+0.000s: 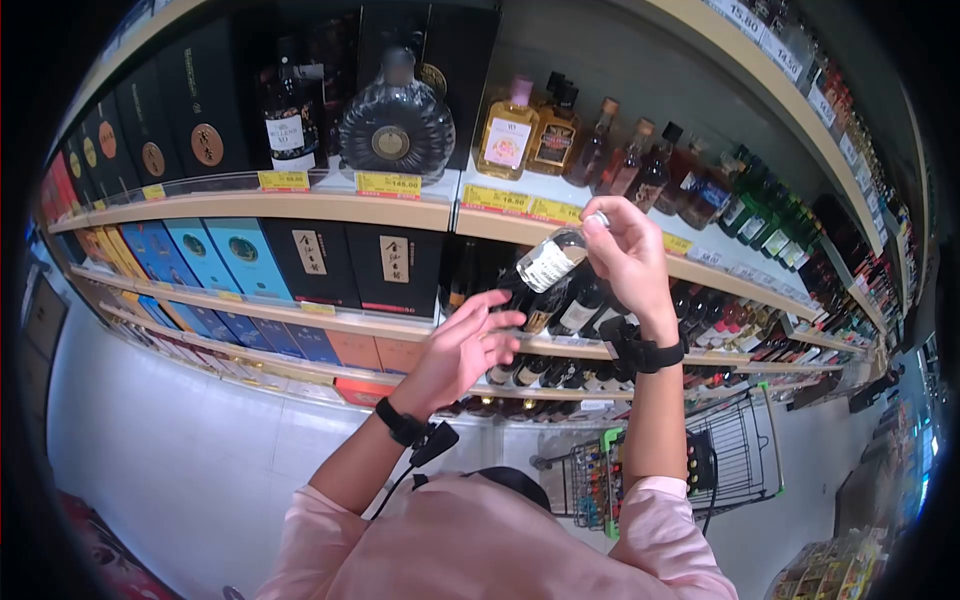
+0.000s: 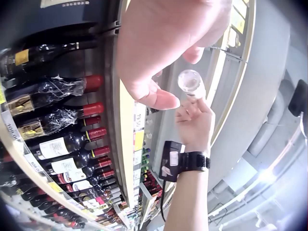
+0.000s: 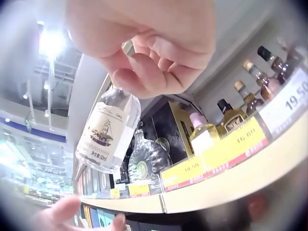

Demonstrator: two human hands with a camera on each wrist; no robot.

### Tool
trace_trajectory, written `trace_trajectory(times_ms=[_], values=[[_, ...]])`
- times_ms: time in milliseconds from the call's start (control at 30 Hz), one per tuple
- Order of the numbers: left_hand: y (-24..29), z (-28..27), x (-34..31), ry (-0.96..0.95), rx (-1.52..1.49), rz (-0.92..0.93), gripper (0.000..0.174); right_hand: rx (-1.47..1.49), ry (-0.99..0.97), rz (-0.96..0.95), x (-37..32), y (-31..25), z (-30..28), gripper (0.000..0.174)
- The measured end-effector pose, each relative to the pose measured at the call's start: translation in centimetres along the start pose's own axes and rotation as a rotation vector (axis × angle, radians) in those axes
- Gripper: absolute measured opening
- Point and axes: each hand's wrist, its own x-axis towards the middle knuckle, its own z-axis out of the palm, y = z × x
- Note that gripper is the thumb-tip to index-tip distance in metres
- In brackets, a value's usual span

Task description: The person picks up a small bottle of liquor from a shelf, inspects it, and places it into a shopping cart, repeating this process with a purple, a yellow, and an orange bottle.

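Note:
In the head view my right hand (image 1: 630, 258) pinches the cap of a small clear glass bottle (image 1: 552, 262), which tilts with its base toward my left hand. Its white label with a dark building drawing faces the right wrist camera, and the bottle (image 3: 108, 130) hangs below the curled fingers of the right hand (image 3: 149, 53). My left hand (image 1: 462, 350) is held just below and left of the bottle, fingers spread and apart from it. From the left wrist, the round base of the bottle (image 2: 190, 82) shows beyond the left hand (image 2: 168, 43).
Ahead is a shelf (image 1: 240, 205) of liquor, with a large ribbed bottle (image 1: 395, 130), a pink-capped bottle (image 1: 507, 130) and yellow price tags (image 1: 388, 185). Boxed bottles (image 1: 395, 268) and wine bottles (image 2: 62, 144) fill lower shelves. A shopping cart (image 1: 735, 450) stands at the lower right.

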Motion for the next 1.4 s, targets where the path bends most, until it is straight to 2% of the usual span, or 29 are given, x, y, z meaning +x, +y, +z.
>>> trace_trajectory(times_ms=[100,267,333,467,567,700,767,967,1067,1200,1233,1400], values=[[0.2,2.0,0.6,-0.014,-0.019,0.041,0.05,0.008,-0.004,0.097,-1.5,2.0,1.2,0.011],[-1.5,1.6,0.8,0.026,-0.025,0.003,0.032,0.014,0.008,0.138,-3.0,4.1,1.9,0.016],[-2.3,1.4,0.6,0.026,-0.048,-0.036,0.032,-0.077,-0.017,0.128,-3.4,4.0,1.7,0.02],[-3.3,2.2,0.1,0.013,-0.057,-0.053,0.034,0.014,-0.032,0.15,-4.8,4.5,1.3,0.03],[-4.0,2.1,-0.1,0.001,-0.045,-0.055,0.036,0.141,0.009,0.189,-6.0,4.4,1.7,0.03],[-4.9,2.2,-0.3,-0.018,-0.024,-0.039,0.039,0.107,-0.01,0.202,-6.7,5.5,1.3,0.031],[-5.1,2.7,-0.5,-0.004,-0.027,-0.037,0.036,0.082,-0.002,0.166,-7.1,5.6,1.1,0.031],[-5.5,2.7,-1.1,-0.08,-0.108,-0.087,0.044,0.194,0.019,0.072,-7.1,5.2,1.5,0.03],[-5.8,1.9,-1.5,-0.134,-0.102,-0.129,0.044,0.226,-0.035,0.086,-7.0,5.7,1.3,0.022],[-5.5,2.5,-2.0,0.073,0.033,-0.108,0.052,0.179,0.005,0.103,-7.6,5.9,1.8,0.021],[-5.7,2.1,-2.1,0.103,-0.029,-0.067,0.053,0.174,0.029,0.102,-7.7,6.2,2.0,0.021],[-5.8,1.6,-2.6,0.12,0.066,-0.005,0.051,0.144,0.046,0.108,-7.8,7.2,2.7,0.023]])
